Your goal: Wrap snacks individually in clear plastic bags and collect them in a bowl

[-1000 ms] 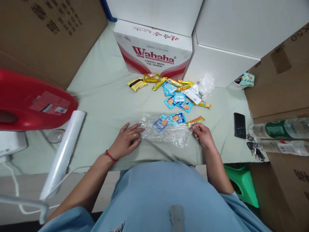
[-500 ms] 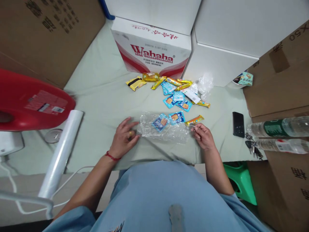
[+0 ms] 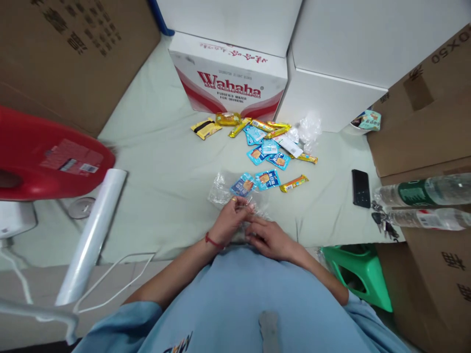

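Both my hands meet at the near edge of the pale green cloth [image 3: 165, 162], fingers pinched on the near edge of a crumpled clear plastic bag [image 3: 221, 191]. My left hand [image 3: 230, 220], with a ring and a red wrist cord, grips the plastic from the left. My right hand [image 3: 267, 238] touches it from the right, fingers curled on the film. Two blue snack packets [image 3: 253, 182] lie on the bag's far part. A yellow-orange snack bar [image 3: 293, 183] lies on the cloth just right of the bag.
A heap of blue and yellow snack packets [image 3: 268, 142] lies in front of a Wahaha carton [image 3: 228, 78]. White boxes [image 3: 331, 59] stand behind. A phone [image 3: 360, 188], keys and water bottles [image 3: 423, 193] sit right. A film roll [image 3: 91, 235] and red container [image 3: 47, 157] are left.
Both hands left the bag's outer ends and came together at its near edge, gathering the plastic toward me. My right hand released the end by the yellow-orange bar.
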Tool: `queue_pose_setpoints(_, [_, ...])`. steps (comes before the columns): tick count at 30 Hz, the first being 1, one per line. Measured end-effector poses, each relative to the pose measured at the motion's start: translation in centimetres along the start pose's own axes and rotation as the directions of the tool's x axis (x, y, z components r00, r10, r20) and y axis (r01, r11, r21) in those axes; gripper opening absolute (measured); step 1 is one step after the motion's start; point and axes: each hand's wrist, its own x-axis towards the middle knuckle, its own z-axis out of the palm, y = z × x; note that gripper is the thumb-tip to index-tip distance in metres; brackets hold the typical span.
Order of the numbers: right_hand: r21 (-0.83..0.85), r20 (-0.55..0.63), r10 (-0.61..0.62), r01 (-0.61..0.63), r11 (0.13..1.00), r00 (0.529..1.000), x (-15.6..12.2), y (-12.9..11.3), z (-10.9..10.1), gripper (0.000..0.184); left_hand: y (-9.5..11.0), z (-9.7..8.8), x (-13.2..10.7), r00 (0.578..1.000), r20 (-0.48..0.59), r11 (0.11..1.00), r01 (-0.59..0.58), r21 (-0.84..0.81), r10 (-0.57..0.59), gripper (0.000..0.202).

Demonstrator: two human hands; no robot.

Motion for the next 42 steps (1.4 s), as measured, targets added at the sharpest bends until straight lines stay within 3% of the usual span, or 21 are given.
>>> queue_pose_setpoints(3, [-0.071, 0.077, 0.023, -0.018, 0.997, 0.997, -0.3, 0.1, -0.2, 0.017, -0.6, -0.4, 0.7, 0.999, -0.030, 1.000, -0.018, 0.004, 0.018, 0.041])
queue_pose_setpoints(6, [0.066, 0.084, 0.084, -0.090, 0.994, 0.993, -1.5, -0.5, -3.2, 0.024, -1.4, -1.5, 1.0, 0.995, -0.077, 0.997, -0.065, 0.044, 0.069, 0.037])
queue_pose_setpoints(8, [0.150, -0.026, 0.173, -0.167, 0.974, 0.985, -2.1, -1.2, -5.8, 0.029, -1.7, -2.1, 1.0, 0.990, -0.099, 0.992, -0.093, 0.084, 0.102, 0.033])
queue_pose_setpoints(11, [0.061, -0.356, 0.216, -0.208, 0.976, 0.909, -1.2, -2.3, -8.1, 0.031, -1.9, -2.2, 0.7, 0.982, -0.109, 0.978, -0.134, 0.159, 0.152, 0.024])
queue_pose_setpoints(13, [-0.137, -0.433, 0.086, -0.160, 0.978, 0.897, 0.6, -2.6, -8.0, 0.043, -1.6, -1.8, 0.5, 0.977, -0.103, 0.966, -0.163, 0.202, 0.186, 0.017])
queue_pose_setpoints(15, [-0.304, -0.344, -0.027, -0.084, 0.949, 0.938, 2.8, -2.3, -6.8, 0.060, -1.1, -1.5, 0.2, 0.966, -0.074, 0.942, -0.223, 0.252, 0.249, 0.011])
queue_pose_setpoints(17, [-0.355, -0.260, -0.048, -0.049, 0.934, 0.964, 4.7, -1.4, -5.3, 0.049, -0.6, -1.6, -0.2, 0.947, -0.052, 0.911, -0.288, 0.294, 0.316, 0.008])
queue_pose_setpoints(20, [-0.221, -0.291, -0.008, -0.060, 0.973, 0.957, 6.7, 0.5, -4.1, 0.015, -0.4, -2.9, -0.4, 0.949, -0.142, 0.947, -0.249, 0.204, 0.280, 0.009])
queue_pose_setpoints(23, [0.099, -0.379, 0.166, -0.138, 0.985, 0.910, 7.3, 2.2, -4.3, 0.018, -0.6, -5.1, -0.2, 0.951, -0.268, 0.988, -0.150, 0.029, 0.152, 0.015])
queue_pose_setpoints(27, [0.487, -0.320, 0.504, -0.317, 0.814, 0.802, 6.5, 3.8, -4.5, 0.031, -0.8, -8.2, 0.2, 0.917, -0.388, 0.991, -0.122, -0.049, 0.093, 0.023])
queue_pose_setpoints(31, [0.605, -0.290, 0.622, -0.364, 0.708, 0.727, 4.7, 5.1, -3.7, 0.037, -0.7, -10.8, 0.4, 0.869, -0.489, 0.994, -0.104, -0.041, 0.071, 0.019])
queue_pose_setpoints(34, [0.554, -0.302, 0.617, -0.393, 0.734, 0.727, 3.1, 6.0, -3.5, 0.035, -0.8, -12.2, 0.2, 0.858, -0.488, 0.979, -0.075, 0.189, 0.160, 0.019])
queue_pose_setpoints(36, [0.421, -0.317, 0.575, -0.432, 0.798, 0.754, 2.1, 6.3, -4.0, 0.030, -0.9, -12.8, -0.2, 0.857, -0.407, 0.876, -0.098, 0.472, 0.315, 0.031])
queue_pose_setpoints(38, [0.183, -0.351, 0.483, -0.447, 0.875, 0.802, 1.3, 6.0, -4.7, 0.024, -1.0, -12.9, -0.8, 0.828, -0.262, 0.672, -0.174, 0.720, 0.495, 0.043])
queue_pose_setpoints(40, [-0.115, -0.366, 0.324, -0.388, 0.914, 0.872, 0.8, 5.3, -5.5, 0.032, -1.1, -12.7, -1.3, 0.779, -0.074, 0.435, -0.267, 0.860, 0.623, 0.049])
queue_pose_setpoints(42, [-0.370, -0.300, 0.140, -0.251, 0.895, 0.944, 0.9, 4.4, -6.0, 0.050, -1.4, -12.3, -1.7, 0.732, 0.099, 0.259, -0.360, 0.896, 0.674, 0.048])
